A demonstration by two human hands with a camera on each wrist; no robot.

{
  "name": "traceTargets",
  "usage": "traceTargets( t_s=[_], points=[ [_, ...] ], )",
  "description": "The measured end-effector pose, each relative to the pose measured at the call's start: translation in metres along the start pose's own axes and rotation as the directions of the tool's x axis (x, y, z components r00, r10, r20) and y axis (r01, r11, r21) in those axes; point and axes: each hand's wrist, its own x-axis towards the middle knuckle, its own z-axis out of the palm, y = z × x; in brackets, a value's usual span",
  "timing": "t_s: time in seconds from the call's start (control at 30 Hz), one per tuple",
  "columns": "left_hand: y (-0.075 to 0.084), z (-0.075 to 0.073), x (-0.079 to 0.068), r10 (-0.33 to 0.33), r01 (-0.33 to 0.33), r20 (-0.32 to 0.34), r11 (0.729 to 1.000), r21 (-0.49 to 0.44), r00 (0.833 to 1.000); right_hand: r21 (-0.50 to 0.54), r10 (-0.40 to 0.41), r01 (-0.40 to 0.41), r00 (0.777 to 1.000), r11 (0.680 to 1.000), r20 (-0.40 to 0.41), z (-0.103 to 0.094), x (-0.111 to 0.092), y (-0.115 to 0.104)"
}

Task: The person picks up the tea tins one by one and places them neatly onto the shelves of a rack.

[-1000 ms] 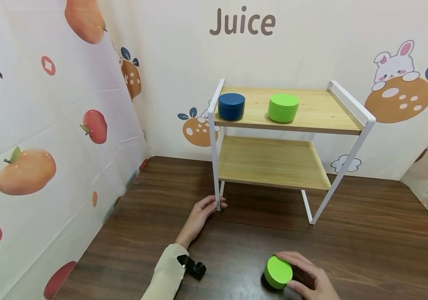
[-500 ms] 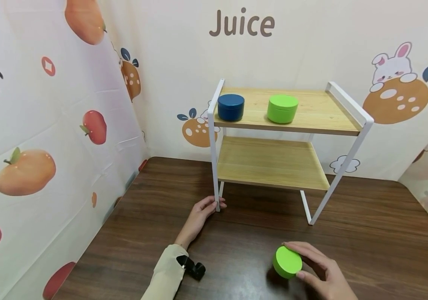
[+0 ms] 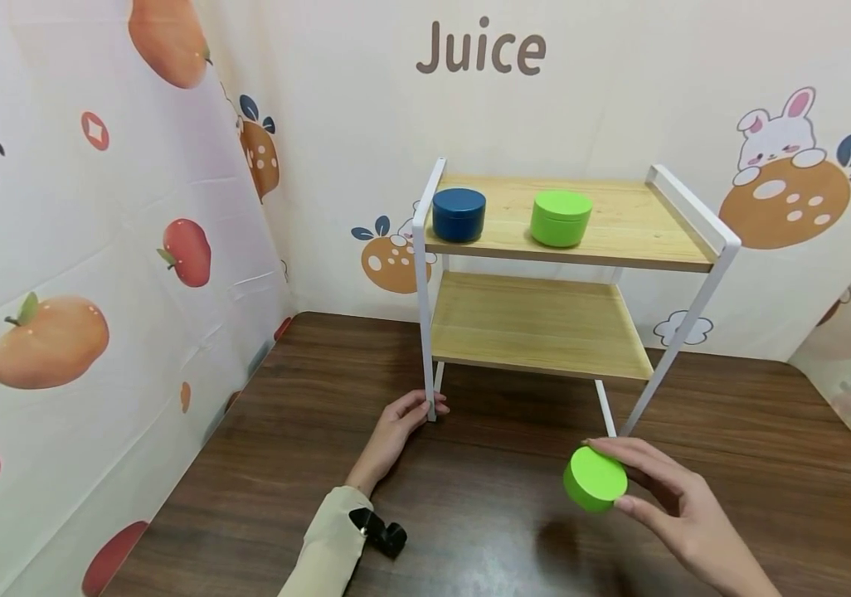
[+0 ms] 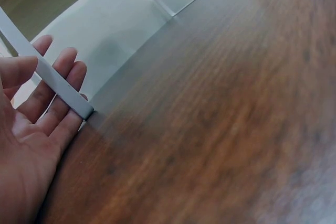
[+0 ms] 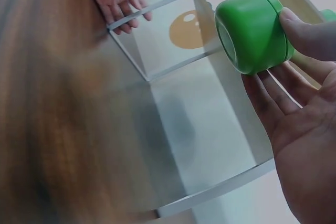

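My right hand [image 3: 683, 506] pinches a small round green tin [image 3: 595, 479] with a lid, thumb on one side and fingers on the other. The tin is raised above the table, tilted, with its shadow on the wood below. In the right wrist view the lid seam and base of the green tin [image 5: 252, 32] show. At the front left foot of a two-tier shelf [image 3: 541, 327], my left hand [image 3: 394, 431] holds the white metal leg. The left wrist view has the leg [image 4: 55, 80] between thumb and fingers.
On the shelf's upper board stand a dark blue tin [image 3: 459, 215] at the left and another green tin [image 3: 561, 219] near the middle. The lower board [image 3: 537, 323] is bare wood. Printed cloth walls [image 3: 351, 108] border the brown table [image 3: 306, 373] behind and at the sides.
My right hand has lifted the green tin off the table and moved it up and to the right, toward the shelf. The left hand has stayed at the leg.
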Motion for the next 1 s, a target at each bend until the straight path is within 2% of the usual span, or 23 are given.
traceTargets(
  t_s=[0.33, 0.57, 0.7, 0.83, 0.93, 1.0],
  points=[
    [-0.001, -0.001, 0.001, 0.018, -0.018, 0.008, 1.000, 0.023, 1.000, -0.073, -0.015, 0.014, 1.000, 0.997, -0.013, -0.020, 0.029, -0.025],
    [0.000, -0.001, 0.000, 0.004, -0.005, 0.013, 1.000, 0.022, 1.000, 0.002, -0.084, 0.084, 0.996, 0.996, -0.008, -0.039, 0.055, -0.043],
    [0.000, 0.000, 0.000, 0.007, -0.007, 0.011, 1.000, 0.019, 1.000, -0.087, -0.100, 0.098, 0.995, 0.991, -0.021, -0.050, 0.066, -0.054],
    [-0.001, -0.001, 0.000, 0.010, -0.010, 0.005, 1.000, 0.020, 1.000, -0.200, -0.038, 0.027, 0.998, 0.979, -0.053, -0.060, 0.075, -0.067],
    [-0.001, -0.001, 0.000, 0.006, -0.006, 0.001, 1.000, 0.020, 1.000, -0.248, 0.020, -0.040, 0.996, 0.968, -0.081, -0.067, 0.082, -0.075],
    [-0.001, -0.001, 0.000, 0.000, 0.000, 0.001, 1.000, 0.020, 1.000, -0.261, 0.023, -0.045, 0.996, 0.964, -0.089, -0.071, 0.088, -0.078]
  ],
)
